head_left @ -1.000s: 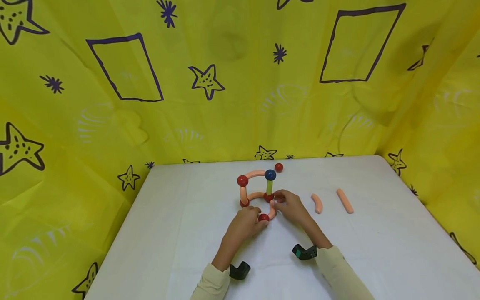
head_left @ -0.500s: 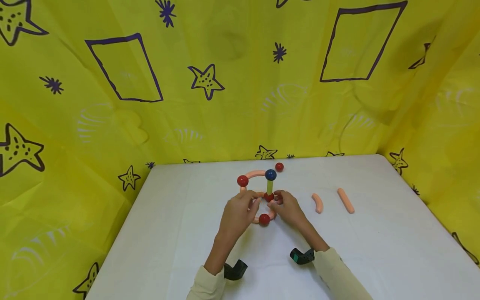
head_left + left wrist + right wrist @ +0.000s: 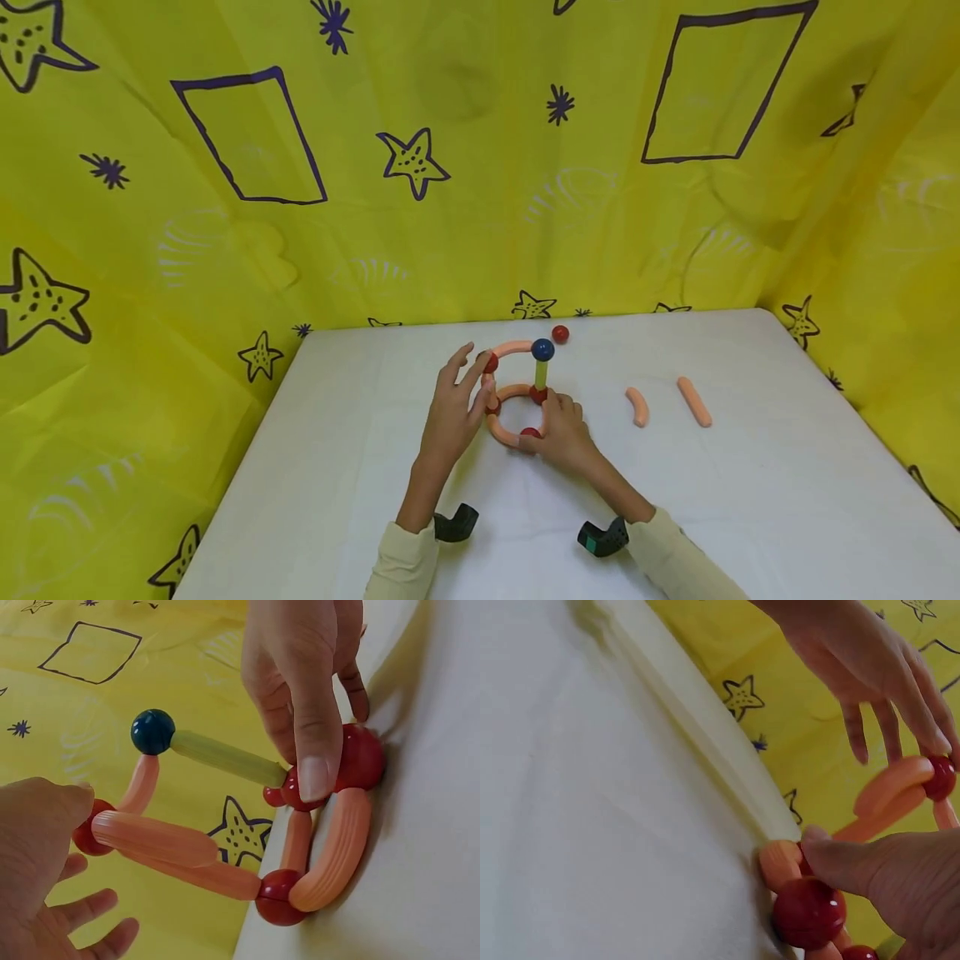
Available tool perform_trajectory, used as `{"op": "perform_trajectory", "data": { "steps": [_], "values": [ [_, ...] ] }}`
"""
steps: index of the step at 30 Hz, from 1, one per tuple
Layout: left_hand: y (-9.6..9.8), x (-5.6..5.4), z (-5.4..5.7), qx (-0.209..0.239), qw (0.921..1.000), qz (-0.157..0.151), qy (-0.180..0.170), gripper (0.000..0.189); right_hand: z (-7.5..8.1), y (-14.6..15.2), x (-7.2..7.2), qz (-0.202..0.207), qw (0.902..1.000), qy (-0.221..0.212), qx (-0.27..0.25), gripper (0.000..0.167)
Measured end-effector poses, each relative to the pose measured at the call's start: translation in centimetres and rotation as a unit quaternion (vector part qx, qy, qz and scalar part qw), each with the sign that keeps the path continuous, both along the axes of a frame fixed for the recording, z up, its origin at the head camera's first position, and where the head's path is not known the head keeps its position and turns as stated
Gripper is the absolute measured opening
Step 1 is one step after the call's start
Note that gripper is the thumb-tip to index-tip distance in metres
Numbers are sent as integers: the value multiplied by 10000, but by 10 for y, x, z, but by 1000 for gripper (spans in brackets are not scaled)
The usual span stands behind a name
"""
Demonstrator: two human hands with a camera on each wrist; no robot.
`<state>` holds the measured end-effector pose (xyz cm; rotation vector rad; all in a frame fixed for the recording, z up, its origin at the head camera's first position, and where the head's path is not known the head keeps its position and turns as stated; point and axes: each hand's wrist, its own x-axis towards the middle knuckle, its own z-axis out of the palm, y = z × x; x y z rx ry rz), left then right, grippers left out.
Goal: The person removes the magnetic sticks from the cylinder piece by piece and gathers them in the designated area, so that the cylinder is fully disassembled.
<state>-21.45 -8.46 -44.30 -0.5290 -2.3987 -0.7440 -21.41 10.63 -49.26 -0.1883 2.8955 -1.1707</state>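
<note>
A ball-and-rod frame of the magnetic building kind stands on the table: a ring of curved orange rods joined by red balls, with uprights rising from it. Thumb and forefinger of my left hand pinch its upper red ball, the other fingers spread. From that ball a short orange rod sticks out with a free end. A yellow-green upright carries a blue ball. My right hand grips the ring's right side, thumb beside the front red ball; its fingertips are partly hidden.
On the white table, a loose red ball lies behind the frame. A curved orange rod and a straight orange rod lie to the right. A yellow patterned curtain hangs around the table's back and sides.
My left hand has left the front red ball and moved up and left to the upper red ball. My right hand has come slightly nearer, its thumb now by the front ball.
</note>
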Motion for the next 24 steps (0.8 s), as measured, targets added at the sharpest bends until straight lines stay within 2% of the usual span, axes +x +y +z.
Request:
{"op": "perform_trajectory", "data": {
  "steps": [5,10,16,19,24],
  "values": [
    [4,0,-2,302,9988,-113,-368,43,1,-7,6,-169,9998,-26,90,94],
    [6,2,-2,517,9973,-105,-506,41,2,-6,8,-219,9997,-102,11,89],
    [5,2,-3,709,9968,-180,-325,38,2,-3,7,-101,9999,-95,-82,80],
    [5,2,-3,787,9966,-205,-155,34,2,1,6,88,9999,-49,-35,76],
    [4,2,-2,903,9953,-303,147,28,4,8,6,259,9991,-194,-278,73]
  ]
}}
